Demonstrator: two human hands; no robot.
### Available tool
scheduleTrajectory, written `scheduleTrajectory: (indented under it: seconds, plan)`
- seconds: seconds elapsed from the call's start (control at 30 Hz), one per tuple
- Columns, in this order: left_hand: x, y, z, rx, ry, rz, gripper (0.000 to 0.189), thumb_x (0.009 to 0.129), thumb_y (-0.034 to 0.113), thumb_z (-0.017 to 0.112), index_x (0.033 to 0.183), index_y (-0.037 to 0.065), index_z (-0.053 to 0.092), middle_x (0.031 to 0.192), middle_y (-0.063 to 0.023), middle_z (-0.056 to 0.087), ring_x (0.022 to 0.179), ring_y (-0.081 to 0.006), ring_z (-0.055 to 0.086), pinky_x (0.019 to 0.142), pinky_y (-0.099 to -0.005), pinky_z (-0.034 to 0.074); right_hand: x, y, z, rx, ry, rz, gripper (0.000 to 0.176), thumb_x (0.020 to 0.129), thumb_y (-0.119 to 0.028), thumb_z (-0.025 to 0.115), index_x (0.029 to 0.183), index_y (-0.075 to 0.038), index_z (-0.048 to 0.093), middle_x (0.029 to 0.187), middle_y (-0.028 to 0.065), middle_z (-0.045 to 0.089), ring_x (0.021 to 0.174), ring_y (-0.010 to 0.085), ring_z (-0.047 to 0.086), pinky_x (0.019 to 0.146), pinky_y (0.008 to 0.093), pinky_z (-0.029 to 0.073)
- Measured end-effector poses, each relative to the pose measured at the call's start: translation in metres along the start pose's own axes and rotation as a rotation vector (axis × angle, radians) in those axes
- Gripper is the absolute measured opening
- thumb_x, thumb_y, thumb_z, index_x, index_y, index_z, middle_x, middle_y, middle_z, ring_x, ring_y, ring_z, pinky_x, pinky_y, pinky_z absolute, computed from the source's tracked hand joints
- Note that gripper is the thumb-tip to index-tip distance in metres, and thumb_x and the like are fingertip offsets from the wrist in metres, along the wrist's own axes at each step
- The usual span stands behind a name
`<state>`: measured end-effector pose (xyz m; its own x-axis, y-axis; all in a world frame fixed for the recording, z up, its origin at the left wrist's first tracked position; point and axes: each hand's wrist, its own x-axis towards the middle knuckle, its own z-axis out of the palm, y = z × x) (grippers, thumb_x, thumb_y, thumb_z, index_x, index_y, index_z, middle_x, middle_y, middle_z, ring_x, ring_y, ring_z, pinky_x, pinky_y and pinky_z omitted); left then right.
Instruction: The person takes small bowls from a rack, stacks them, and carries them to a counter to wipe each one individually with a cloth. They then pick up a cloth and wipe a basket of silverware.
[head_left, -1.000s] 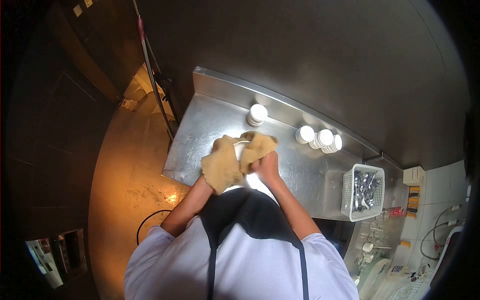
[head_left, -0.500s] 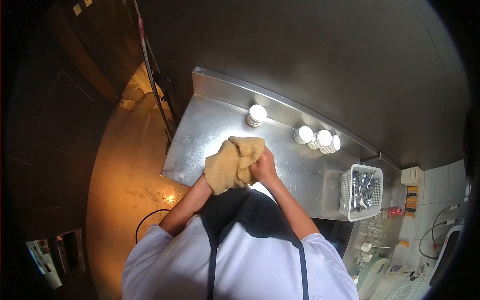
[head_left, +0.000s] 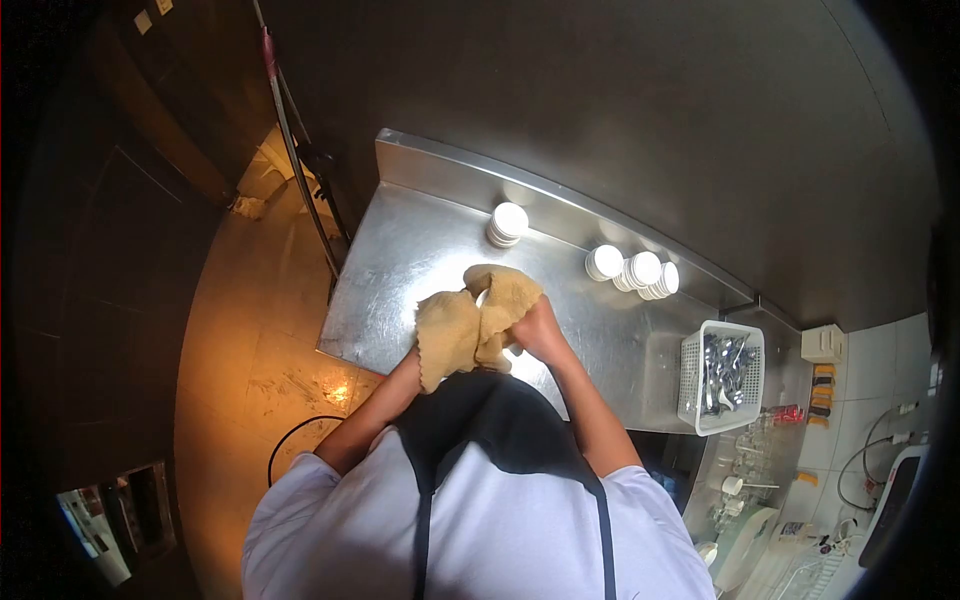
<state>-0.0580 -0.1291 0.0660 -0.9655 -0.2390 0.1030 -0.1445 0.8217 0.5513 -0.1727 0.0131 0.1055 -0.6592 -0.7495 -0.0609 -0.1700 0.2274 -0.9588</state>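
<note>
A tan cloth point(head_left: 449, 333) with a wavy edge is bunched between my two hands, in front of the black apron and over the metal counter. My right hand point(head_left: 537, 329) is closed on its right side, fingers partly tucked into the folds. On the other side the cloth drapes over my left hand point(head_left: 408, 374), hiding the fingers; only the part near the wrist shows. Something small and white point(head_left: 482, 297) peeks out between the folds, too covered to name. Beyond the cloth stands a short stack of white cups or small bowls point(head_left: 508, 222).
Further right along the backsplash are more white stacks point(head_left: 640, 270). A white plastic basket point(head_left: 689, 385) of metal cutlery point(head_left: 727, 372) sits at the right end of the steel counter point(head_left: 380, 260). Glassware point(head_left: 750, 455) lies beyond it. A hose point(head_left: 290, 140) hangs at the left.
The cloth has parted at the middle, showing a bit of white between its folds. My right hand has shifted slightly right and turned. The stacks and basket have stayed put.
</note>
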Motion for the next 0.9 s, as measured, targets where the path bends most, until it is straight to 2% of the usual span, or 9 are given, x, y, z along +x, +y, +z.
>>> scheduleTrajectory:
  seconds: [0.13,0.23,0.37,0.5,0.57,0.6,0.67,0.83,0.9]
  plan:
    - [0.0,0.003,-0.007,-0.039,0.04,0.05,0.04,0.066,0.033,0.081,0.087,0.001,0.07,0.081,-0.0205,0.067,0.078,-0.0365,0.068,0.075,-0.0444,0.054,0.008,0.044,0.007,-0.287,0.139,-0.136,0.032,0.09,-0.006,0.069,0.121,0.001,0.065,0.095,0.0064,0.075,0.09,0.0228,0.071,0.085,0.0355,0.056]
    - [-0.001,-0.004,-0.006,-0.03,0.085,0.097,0.04,0.067,0.033,0.08,0.091,0.002,0.07,0.083,-0.0189,0.068,0.079,-0.0354,0.068,0.073,-0.0431,0.055,0.003,0.06,0.015,-0.301,0.203,-0.043,0.036,0.089,-0.009,0.072,0.122,0.003,0.064,0.103,0.012,0.075,0.098,0.0236,0.07,0.09,0.0357,0.055]
    - [-0.003,-0.026,0.02,0.103,0.181,0.226,0.043,0.068,0.033,0.08,0.098,0.004,0.069,0.088,-0.0156,0.07,0.081,-0.0333,0.069,0.07,-0.0401,0.056,-0.001,0.056,0.018,-0.003,0.159,-0.035,0.035,0.091,-0.012,0.071,0.123,0.001,0.066,0.112,0.0144,0.074,0.107,0.0238,0.069,0.096,0.0358,0.053]
    - [0.004,-0.001,0.001,-1.134,-0.036,-0.499,0.033,0.078,0.026,0.076,0.102,0.005,0.069,0.092,-0.0154,0.07,0.083,-0.0273,0.069,0.07,-0.0377,0.055,-0.006,0.032,0.019,0.109,0.12,-0.017,0.032,0.092,-0.012,0.07,0.121,0.001,0.068,0.113,0.0132,0.075,0.109,0.0237,0.07,0.097,0.0368,0.053]
    - [-0.004,-0.01,0.02,-1.435,-0.017,-0.61,0.028,0.084,0.022,0.073,0.106,0.006,0.069,0.093,-0.0145,0.07,0.081,-0.0247,0.068,0.072,-0.0376,0.055,-0.005,0.033,0.019,0.078,0.119,0.015,0.03,0.092,-0.011,0.07,0.118,0.001,0.069,0.111,0.0119,0.075,0.108,0.0228,0.069,0.096,0.0365,0.053]
    - [-0.004,-0.011,0.012,-0.984,-0.093,-0.381,0.029,0.085,0.022,0.073,0.108,0.005,0.069,0.094,-0.0141,0.07,0.082,-0.0246,0.068,0.072,-0.0376,0.055,-0.002,0.036,0.02,0.044,0.131,0.021,0.029,0.091,-0.011,0.069,0.117,0.001,0.069,0.11,0.0119,0.075,0.107,0.0231,0.07,0.095,0.0365,0.053]
    - [-0.003,-0.011,0.007,-0.487,-0.068,-0.091,0.028,0.086,0.022,0.071,0.108,0.004,0.069,0.094,-0.0141,0.07,0.082,-0.0246,0.068,0.072,-0.0378,0.055,0.0,0.041,0.021,-0.037,0.153,0.011,0.026,0.091,-0.009,0.068,0.115,0.001,0.07,0.108,0.0114,0.075,0.104,0.023,0.07,0.093,0.0364,0.054]
    - [0.0,-0.01,0.008,-0.429,-0.054,-0.045,0.025,0.09,0.021,0.066,0.106,0.003,0.068,0.094,-0.0141,0.07,0.083,-0.0247,0.068,0.072,-0.0382,0.055,0.007,0.068,0.029,-0.051,0.305,-0.065,0.021,0.09,-0.003,0.067,0.11,0.0,0.069,0.098,0.0091,0.073,0.093,0.0215,0.068,0.085,0.0341,0.054]
    - [0.0,-0.013,0.008,-0.412,-0.049,-0.03,0.024,0.092,0.021,0.064,0.106,0.002,0.068,0.094,-0.0141,0.07,0.083,-0.0248,0.068,0.072,-0.0383,0.055,-0.003,0.06,0.024,0.125,0.195,0.14,0.023,0.09,-0.001,0.065,0.113,0.001,0.068,0.101,0.0094,0.073,0.096,0.0207,0.068,0.086,0.0337,0.054]
